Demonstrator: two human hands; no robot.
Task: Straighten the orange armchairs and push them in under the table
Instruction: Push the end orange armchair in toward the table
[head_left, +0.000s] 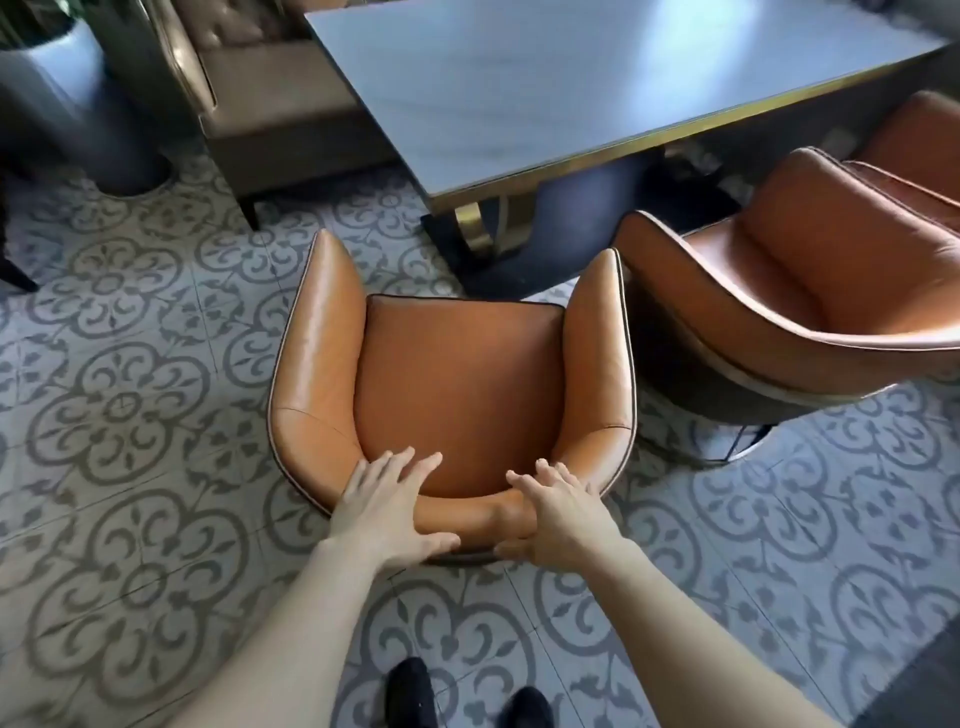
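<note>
An orange leather armchair (457, 384) stands in front of me, its open front facing the near corner of the grey table (597, 73). Its seat lies short of the table edge. My left hand (387, 512) and my right hand (553, 522) both grip the top of its backrest, fingers over the inside, thumbs behind. A second orange armchair (810, 291) stands to the right, turned at an angle, with its arm close to the first chair's right arm. A third orange chair (919, 135) shows at the far right edge, beside the table.
The table rests on a gold pedestal (483, 228) on a dark base plate. A brown tufted sofa (270, 93) sits on the table's far left side. A grey cylinder planter (78, 104) stands top left. Patterned tile floor (130, 415) spreads left. My black shoes (467, 696) are below.
</note>
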